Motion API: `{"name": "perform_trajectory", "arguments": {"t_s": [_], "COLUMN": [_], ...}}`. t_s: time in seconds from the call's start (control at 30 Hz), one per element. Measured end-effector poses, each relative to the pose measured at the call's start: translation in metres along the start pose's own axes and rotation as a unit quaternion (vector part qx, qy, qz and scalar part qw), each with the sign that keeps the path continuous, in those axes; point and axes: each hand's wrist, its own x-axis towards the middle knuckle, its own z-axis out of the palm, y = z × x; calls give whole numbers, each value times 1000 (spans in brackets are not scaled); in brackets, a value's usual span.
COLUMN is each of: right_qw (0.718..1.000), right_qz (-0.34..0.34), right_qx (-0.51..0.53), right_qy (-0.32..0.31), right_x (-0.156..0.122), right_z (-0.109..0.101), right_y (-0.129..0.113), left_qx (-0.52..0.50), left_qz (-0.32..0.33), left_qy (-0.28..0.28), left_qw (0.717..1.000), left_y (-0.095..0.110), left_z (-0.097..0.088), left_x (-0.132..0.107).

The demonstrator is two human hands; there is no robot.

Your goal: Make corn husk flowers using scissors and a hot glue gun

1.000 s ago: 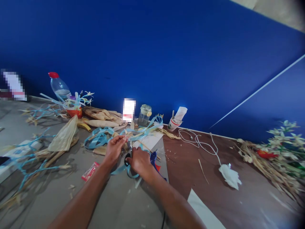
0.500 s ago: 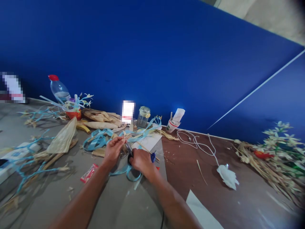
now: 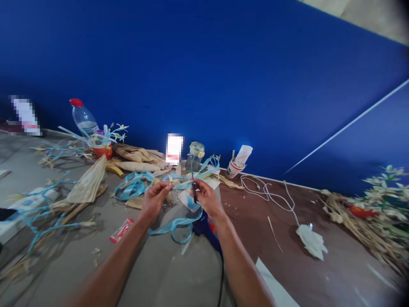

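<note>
My left hand (image 3: 155, 199) pinches a small pale piece of dried husk wrapped with light blue ribbon at its fingertips. My right hand (image 3: 207, 197) is closed around black-handled scissors (image 3: 193, 187), held upright with the blades pointing up beside the pinched piece. A light blue ribbon strip (image 3: 174, 223) trails from between my hands and loops down onto the grey table (image 3: 150, 273). Under my right forearm lies a dark blue glue gun (image 3: 204, 229) with a black cord.
Coiled blue ribbon (image 3: 131, 187), dried corn husks (image 3: 137, 155), a red-capped water bottle (image 3: 82, 119), a glass jar (image 3: 194, 155), a paper cup (image 3: 234, 166) and a white cable (image 3: 271, 194) line the blue wall. Dried flower stems (image 3: 367, 213) lie at right, blue-wrapped branches (image 3: 41, 213) at left.
My right hand has lifted the scissors off the table and raised them upright toward my left hand's pinched piece. The left hand has hardly moved.
</note>
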Motion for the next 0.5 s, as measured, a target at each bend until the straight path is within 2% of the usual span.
{"name": "perform_trajectory", "arguments": {"t_s": [0.07,0.3,0.5], "right_qw": [998,984,978], "right_qz": [39,106,132], "right_qx": [4,-25,-29], "right_qy": [-51,-143,-162], "right_x": [-5,-10,-6], "right_z": [-6,-16,-29], "right_y": [-9,-19,-21], "left_qx": [6,79,104], "left_qz": [1,14,0], "left_qy": [-6,-31,-47], "left_qw": [1000,996,993], "left_y": [1,12,18], "left_z": [0,-2,1], "left_x": [-1,-1,0]}}
